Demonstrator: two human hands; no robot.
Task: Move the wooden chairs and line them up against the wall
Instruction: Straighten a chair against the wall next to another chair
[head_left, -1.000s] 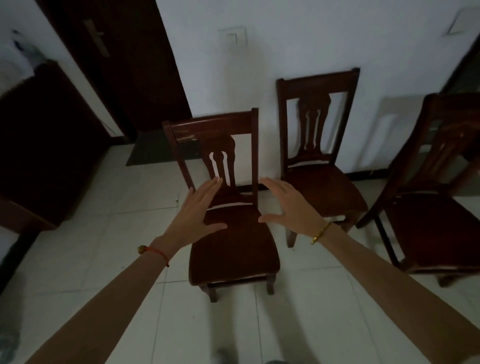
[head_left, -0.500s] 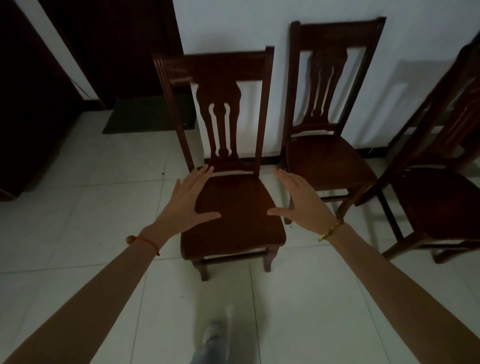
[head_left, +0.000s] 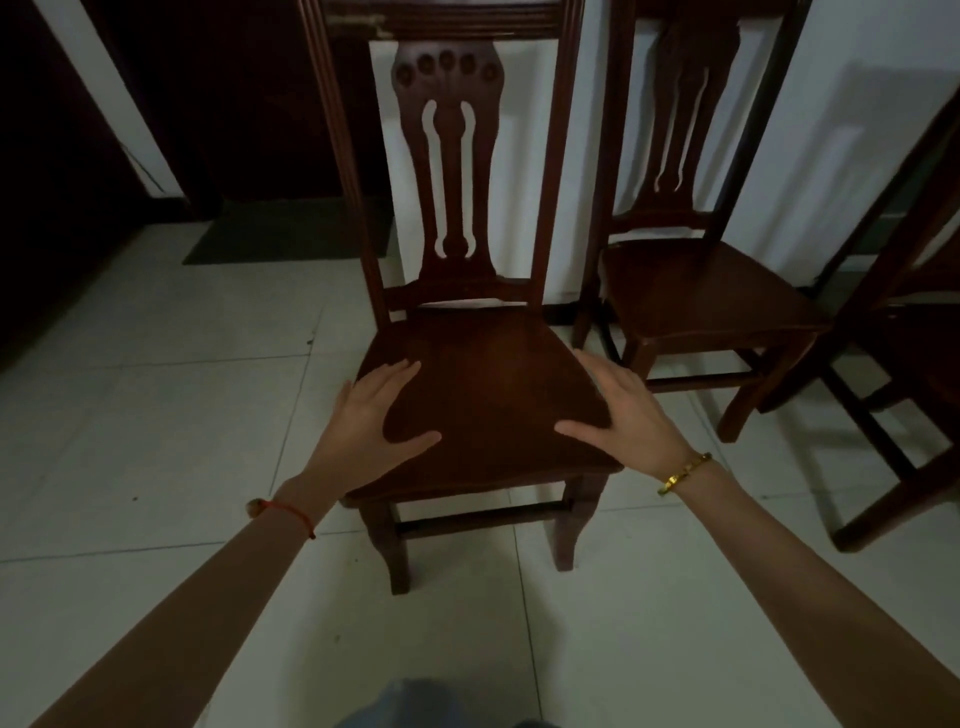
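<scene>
A dark wooden chair (head_left: 488, 395) with a carved slotted back stands right in front of me, its back toward the white wall (head_left: 857, 130). My left hand (head_left: 371, 421) lies spread at the seat's left edge, thumb on the seat. My right hand (head_left: 626, 415) lies spread at the seat's right edge, thumb on the seat. Neither hand has closed around the seat. A second wooden chair (head_left: 696, 291) stands against the wall to the right. A third chair (head_left: 914, 322) is partly cut off at the far right, turned at an angle.
The floor is pale tile (head_left: 156, 415). A dark doorway (head_left: 234, 104) with a dark mat (head_left: 291, 234) lies behind the near chair on the left. Dark furniture (head_left: 47, 208) fills the far left. My knee (head_left: 410, 706) shows at the bottom.
I have moved closer to the near chair and bent lower. Both hands have come down from above the seat to its left and right edges.
</scene>
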